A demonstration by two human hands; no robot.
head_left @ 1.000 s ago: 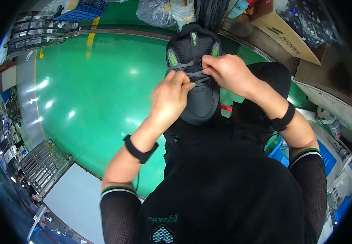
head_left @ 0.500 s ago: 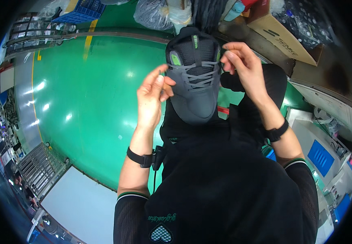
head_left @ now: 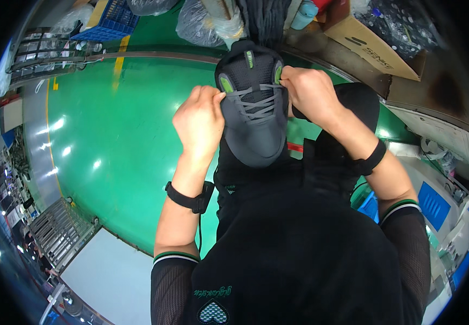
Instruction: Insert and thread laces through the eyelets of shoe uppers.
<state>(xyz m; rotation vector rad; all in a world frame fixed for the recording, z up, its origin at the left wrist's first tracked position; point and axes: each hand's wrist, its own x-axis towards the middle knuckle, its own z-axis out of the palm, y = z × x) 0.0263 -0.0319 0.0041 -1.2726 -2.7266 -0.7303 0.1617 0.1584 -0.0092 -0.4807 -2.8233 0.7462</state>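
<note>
Both arms (head_left: 175,225) are reaching forward, elbows bending outward. Between them a dark gray shoe (head_left: 253,142) is lying by the far edge of the lap (head_left: 294,176), its rounded toe facing the person; its support is hiding beneath it. The left hand (head_left: 199,118) and right hand (head_left: 313,95) are flanking its upper sides, backs facing up, thumbs and fingertips pressing together, clamping on gray laces (head_left: 259,110) that are crisscrossing over the black tongue's base. Green patches (head_left: 226,84) are brightening both collar sides.
</note>
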